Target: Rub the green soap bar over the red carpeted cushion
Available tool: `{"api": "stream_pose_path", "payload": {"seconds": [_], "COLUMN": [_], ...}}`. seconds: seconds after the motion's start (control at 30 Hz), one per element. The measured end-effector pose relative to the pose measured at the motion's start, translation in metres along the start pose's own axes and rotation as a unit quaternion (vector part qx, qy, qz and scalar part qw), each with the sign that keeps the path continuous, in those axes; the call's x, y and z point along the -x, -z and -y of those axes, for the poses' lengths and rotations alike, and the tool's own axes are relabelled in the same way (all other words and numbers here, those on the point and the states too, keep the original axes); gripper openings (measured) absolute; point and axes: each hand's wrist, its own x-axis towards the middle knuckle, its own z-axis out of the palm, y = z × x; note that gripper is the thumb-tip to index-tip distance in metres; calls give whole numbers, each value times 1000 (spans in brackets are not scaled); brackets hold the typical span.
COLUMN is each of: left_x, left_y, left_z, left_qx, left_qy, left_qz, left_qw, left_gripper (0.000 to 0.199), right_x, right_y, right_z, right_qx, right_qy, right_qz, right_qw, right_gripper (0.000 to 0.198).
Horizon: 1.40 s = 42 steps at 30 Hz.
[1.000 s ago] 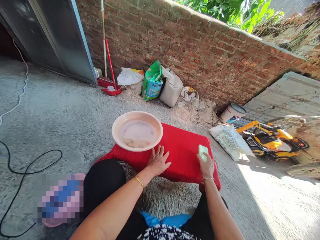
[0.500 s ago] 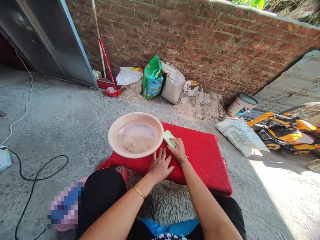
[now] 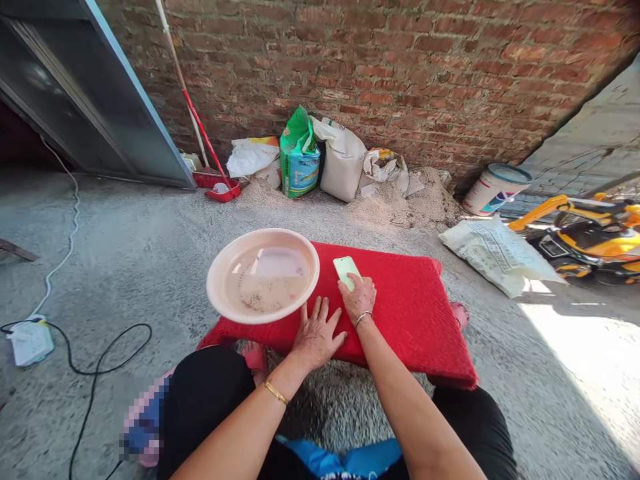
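A red shaggy cloth (image 3: 400,300) covers a low bench in front of me. My right hand (image 3: 357,298) grips the near end of a pale green, flat oblong block (image 3: 345,267) with rounded corners, lying on the cloth. Its underside is hidden, so I cannot tell its exact kind. Flat on the cloth's near edge rests my left hand (image 3: 317,333), fingers spread, holding nothing. Just beyond its fingertips, a pale pink basin (image 3: 218,293) holds water with brownish sediment at the bottom. The basin overhangs the bench's left end.
Along the brick wall stand a green sack (image 3: 300,157), a white sack (image 3: 343,163) and a red dustpan (image 3: 223,191). To the right are a bucket (image 3: 495,190), a flat bag (image 3: 495,253) and a yellow toy digger (image 3: 595,237). A power strip (image 3: 31,341) with cables lies left.
My right hand has moved the pale green block rightward, away from the basin's rim, and turned it. My left hand stays flat on the cloth. The camera view has shifted slightly.
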Motion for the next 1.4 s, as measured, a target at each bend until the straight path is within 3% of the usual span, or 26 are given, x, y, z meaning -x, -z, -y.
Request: {"api": "stream_pose_path", "payload": {"seconds": [0.23, 0.43, 0.63, 0.8, 0.93, 1.1, 1.3, 1.4], "left_x": [-1, 0, 1, 0, -1, -1, -1, -1], "left_y": [0, -3, -2, -5, -6, -4, -3, -2], "left_z": [-1, -1, -1, -2, -3, -4, -5, -5], "left_qx": [-3, 8, 6, 13, 19, 28, 33, 38], "left_qy": [-3, -1, -2, -2, 0, 0, 2, 2], "left_qz": [0, -4, 2, 7, 8, 12, 12, 16], "left_qw": [1000, 1000, 1000, 1000, 1000, 1000, 999, 999], "left_gripper": [56, 57, 58, 58, 58, 58, 58, 58], "right_x": [0, -1, -2, -2, -3, -2, -2, -1], "right_y": [1, 0, -3, -5, -5, -5, -3, -4], "right_z": [1, -1, -4, -7, -8, -8, -6, -7], "right_qx": [-28, -1, -13, 9, 8, 32, 20, 40], "right_qy": [94, -6, 49, -9, 26, -26, 5, -19], "right_qz": [48, -6, 12, -28, -9, -34, -13, -31], "right_qw": [994, 1000, 999, 1000, 1000, 999, 1000, 999], "right_gripper": [37, 40, 39, 42, 43, 45, 45, 46]}}
